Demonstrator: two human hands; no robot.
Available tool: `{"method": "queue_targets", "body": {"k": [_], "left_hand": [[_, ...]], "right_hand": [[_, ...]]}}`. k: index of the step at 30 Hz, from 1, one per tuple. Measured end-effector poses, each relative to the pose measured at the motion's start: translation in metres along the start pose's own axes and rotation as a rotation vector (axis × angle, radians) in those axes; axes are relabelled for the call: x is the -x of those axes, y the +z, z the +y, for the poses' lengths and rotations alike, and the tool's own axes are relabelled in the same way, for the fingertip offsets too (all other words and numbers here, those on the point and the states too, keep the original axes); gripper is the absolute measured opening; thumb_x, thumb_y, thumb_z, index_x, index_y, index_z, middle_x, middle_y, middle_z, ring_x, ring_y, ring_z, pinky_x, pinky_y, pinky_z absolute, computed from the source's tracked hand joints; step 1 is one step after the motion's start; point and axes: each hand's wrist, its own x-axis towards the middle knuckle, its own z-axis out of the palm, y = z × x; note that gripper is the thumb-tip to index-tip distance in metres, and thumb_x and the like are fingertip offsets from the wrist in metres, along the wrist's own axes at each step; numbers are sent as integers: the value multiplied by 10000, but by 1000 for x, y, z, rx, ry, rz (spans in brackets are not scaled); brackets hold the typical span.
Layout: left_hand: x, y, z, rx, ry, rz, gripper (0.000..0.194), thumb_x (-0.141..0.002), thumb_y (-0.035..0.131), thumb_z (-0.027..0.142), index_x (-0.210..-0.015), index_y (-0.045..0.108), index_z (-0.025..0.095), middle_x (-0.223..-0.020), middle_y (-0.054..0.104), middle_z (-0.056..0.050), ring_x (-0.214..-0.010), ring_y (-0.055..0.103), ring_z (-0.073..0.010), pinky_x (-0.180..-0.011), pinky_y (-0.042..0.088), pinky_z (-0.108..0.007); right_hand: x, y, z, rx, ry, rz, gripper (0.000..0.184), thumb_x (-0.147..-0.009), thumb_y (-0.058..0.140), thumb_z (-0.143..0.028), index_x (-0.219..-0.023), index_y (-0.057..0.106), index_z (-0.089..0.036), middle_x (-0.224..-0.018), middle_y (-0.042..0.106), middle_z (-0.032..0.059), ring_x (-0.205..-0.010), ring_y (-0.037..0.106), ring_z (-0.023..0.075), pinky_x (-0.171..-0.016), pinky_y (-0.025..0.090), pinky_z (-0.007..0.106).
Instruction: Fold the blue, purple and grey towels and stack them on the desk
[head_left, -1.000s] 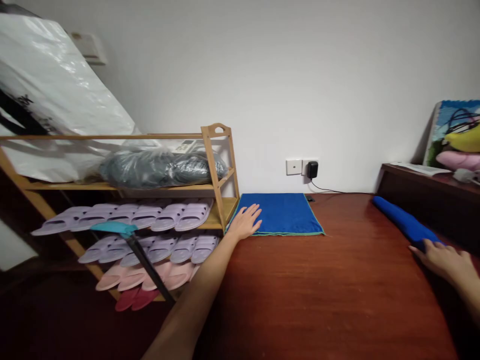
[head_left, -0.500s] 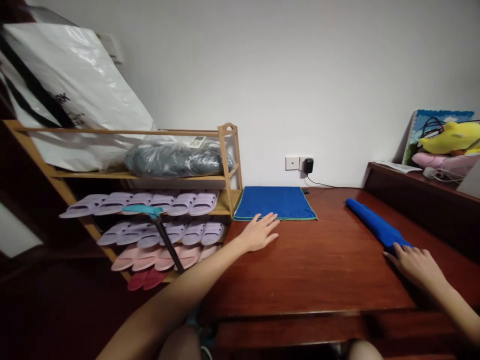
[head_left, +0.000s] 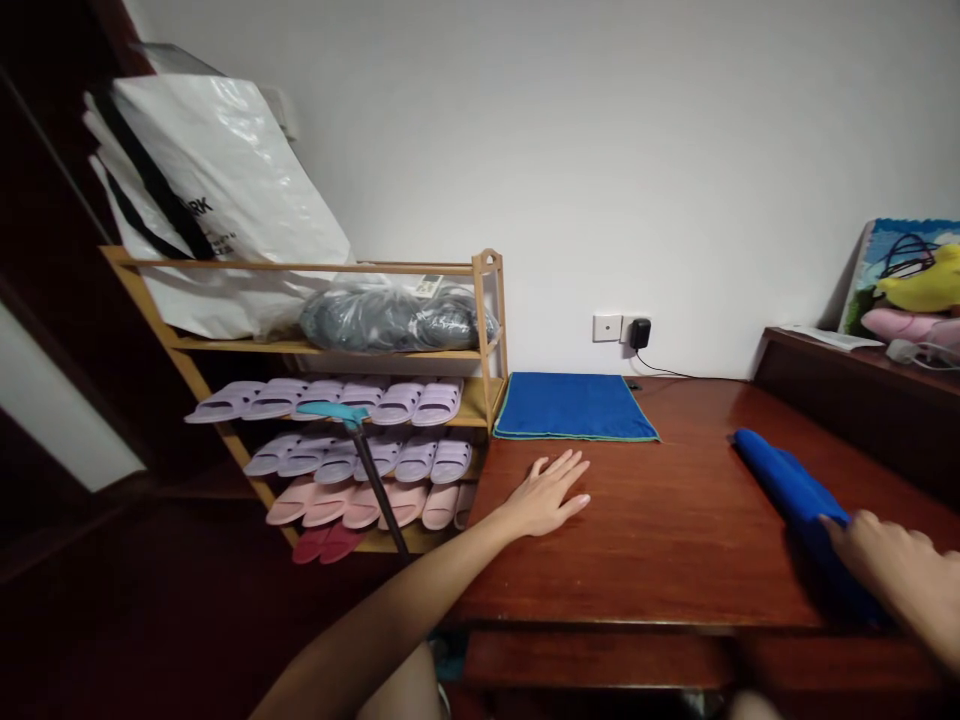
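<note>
My left hand (head_left: 547, 497) rests flat on the dark red wooden table (head_left: 660, 530), fingers spread, just in front of a folded blue cloth (head_left: 576, 405) with a green edge. That cloth lies flat against the wall end of the table. At the right side, my right hand (head_left: 892, 560) grips the near part of a long, bunched blue cloth (head_left: 795, 490). Its far end points toward the wall and its near end hangs close to the table's front edge. The fingertips of this hand are partly hidden.
To the left stands a wooden shoe rack (head_left: 491, 340) with several slippers (head_left: 439, 400), a plastic-wrapped bundle (head_left: 397, 318) and a white bag (head_left: 240, 180). A blue-topped pole (head_left: 379, 490) leans before it. A raised ledge (head_left: 847, 400) borders the right side; a black plug (head_left: 639, 333) sits in the wall.
The view has turned slightly left. My left hand has slid back from the folded cloth, toward me. My right hand has moved right and nearer, still gripping the bunched cloth.
</note>
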Motion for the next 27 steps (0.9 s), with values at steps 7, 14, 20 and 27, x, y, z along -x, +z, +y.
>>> {"method": "queue_targets", "body": {"k": [7, 14, 20, 27], "left_hand": [[1, 0, 0, 6, 6, -14, 557, -965, 283, 534, -1460, 206, 289, -1535, 149, -51, -1403, 112, -220, -1092, 146, -510], [1, 1, -2, -2, 12, -19, 557, -959, 295, 540, -1448, 238, 278, -1529, 176, -63, -1401, 127, -222, -1082, 162, -525], [2, 1, -2, -2, 12, -15, 551, -960, 293, 538, -1446, 244, 282, -1526, 189, -62, -1399, 137, -220, -1082, 165, -521], [3, -4, 5, -30, 38, 14, 519, -962, 336, 484, -1431, 294, 266, -1523, 202, -69, -1392, 166, -235, -1085, 165, -501]], "right_hand": [[-7, 22, -2, -14, -42, -135, 503, -824, 342, -583, -698, 646, -203, -793, 636, 230, -592, 612, 301, -531, 403, 429], [36, 0, -76, 417, -353, 191, 217, -857, 364, -216, -843, 563, -130, -754, 568, 140, -675, 596, 268, -530, 364, 333], [72, -19, -120, 400, -455, 251, 231, -828, 359, -86, -796, 583, -132, -715, 551, 100, -647, 576, 222, -542, 387, 311], [121, -36, -161, 130, -608, 75, 246, -818, 526, -391, -825, 646, -176, -860, 606, 119, -796, 588, 258, -672, 459, 379]]}}
